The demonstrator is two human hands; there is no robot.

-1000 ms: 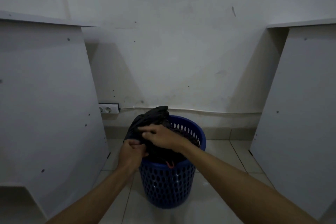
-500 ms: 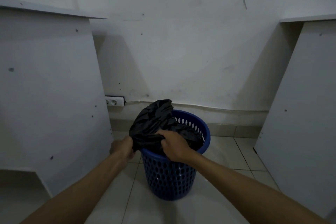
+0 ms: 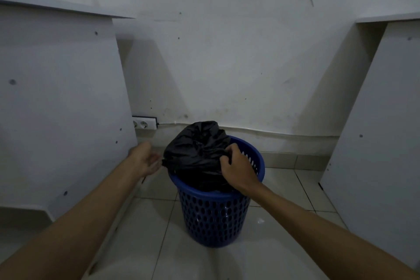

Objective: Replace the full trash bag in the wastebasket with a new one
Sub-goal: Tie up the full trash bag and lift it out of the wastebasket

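The black bag [image 3: 197,154] was gripped by the right hand [image 3: 238,168], with the fingers curled into the crumpled plastic on the right side. The left hand [image 3: 145,160] was held just beside the bag's left edge, with the fingers loosely spread and the palm turned toward it. It could not be told if the fingertips were touching the plastic, and nothing was seen held in that hand. The bag was bunched up and stuck out above the rim of the blue basket [image 3: 227,216], with its lower part down inside. The basket was stood on the tiled floor [image 3: 284,245] near the wall [image 3: 227,63]. The bag was likely about to be lifted out, so the job looked to be near its start. A few things could go wrong from here. The thin plastic could be torn if it were pulled by one small pinch, and trash could be spilled on the floor. The light basket could be lifted or tipped along with the bag, because it was not being held down. The bag could also be snagged on the rim or on the holes in the side. One bag and one basket were counted, and two hands. One double socket [image 3: 144,123] was seen on the wall, with one cord running from it. Two white panels were seen, one on each side. No new bag was seen.
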